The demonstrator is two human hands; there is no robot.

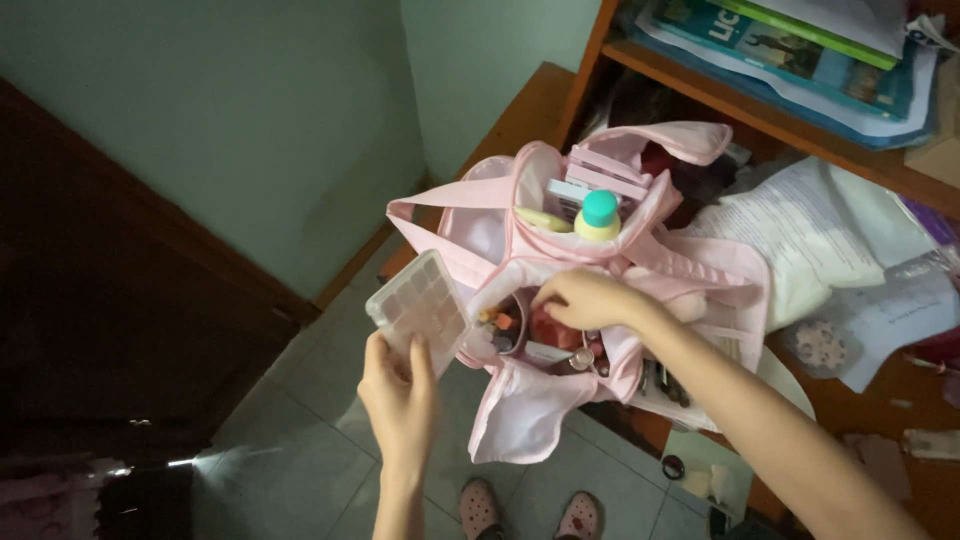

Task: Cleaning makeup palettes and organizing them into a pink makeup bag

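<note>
Books (800,45) are stacked on a wooden shelf (720,95) – loose papers (830,230) are spread below, w/ a tiled floor (300,440) & pink slippers (528,512) seen underneath.

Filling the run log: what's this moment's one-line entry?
left hand: holds clear compartment box | right hand: reaching inside pink bag
</note>
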